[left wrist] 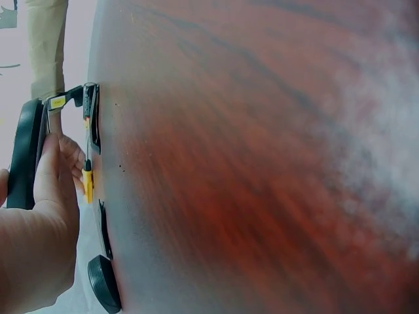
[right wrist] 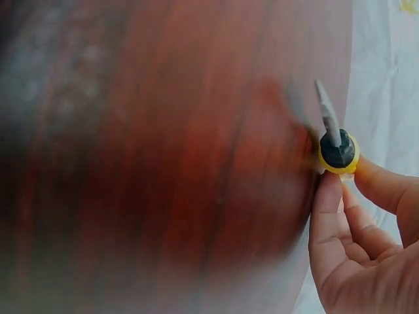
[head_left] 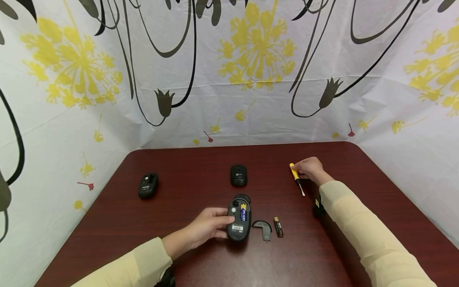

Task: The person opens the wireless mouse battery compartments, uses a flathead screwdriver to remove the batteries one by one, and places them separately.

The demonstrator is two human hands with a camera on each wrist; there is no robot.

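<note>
My left hand (head_left: 203, 228) grips a black computer mouse (head_left: 238, 235), underside facing up. In its uncovered battery slot lies a blue-and-yellow battery (head_left: 243, 213). The left wrist view shows the mouse (left wrist: 25, 157) edge-on, between thumb and fingers. At the right of the table, my right hand (head_left: 311, 169) pinches the yellow handle of a screwdriver (head_left: 295, 172), whose blade points toward the near side. Seen from the right wrist, the screwdriver (right wrist: 338, 150) has thumb and fingertip at its handle. Beside the held mouse lie a dark curved battery cover (head_left: 265, 230) and a black-and-copper battery (head_left: 278, 227).
A second black mouse (head_left: 238, 175) stands upright at the table's back middle. Another mouse (head_left: 148, 185) lies underside up at the left. The dark red table (head_left: 186, 171) meets a white patterned cloth (head_left: 201, 79) behind and on both sides.
</note>
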